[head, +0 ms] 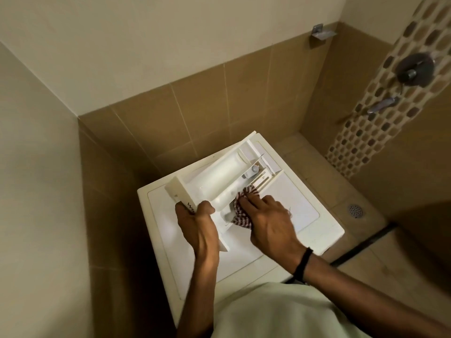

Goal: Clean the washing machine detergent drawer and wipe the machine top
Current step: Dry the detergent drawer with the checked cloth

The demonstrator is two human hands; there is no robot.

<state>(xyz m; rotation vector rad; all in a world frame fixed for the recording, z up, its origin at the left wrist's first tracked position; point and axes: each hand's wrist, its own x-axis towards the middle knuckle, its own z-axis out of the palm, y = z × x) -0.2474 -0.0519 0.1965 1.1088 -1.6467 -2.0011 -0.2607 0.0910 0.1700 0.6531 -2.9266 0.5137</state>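
**Drawer wipe in progress; machine top pending**

Nearest the camera, a pale shirt and two forearms reach over the washing machine; the right wrist carries a black wristband [302,264].

1. Left hand [195,224]: clamped on the near front panel of the detergent drawer [219,174], thumb over the top edge, steadying it.
2. Right hand [271,222]: fingers laid fairly straight over a striped cloth [240,219], pressing it into the drawer's right-hand compartment. The hands are apart, one at each side of the drawer's near end.
3. Drawer location: removed from its slot, lying diagonally on the machine top [319,230], far end pointing to the far right.

Judged step: wiping the drawer interior. The next move likely calls for working the cloth into the far dividers and the left compartment, with the left grip held firm. The top has yet to be wiped.

Beyond: tan wall tiles, a floor drain [355,211] and a shower valve [415,67] to the far right.
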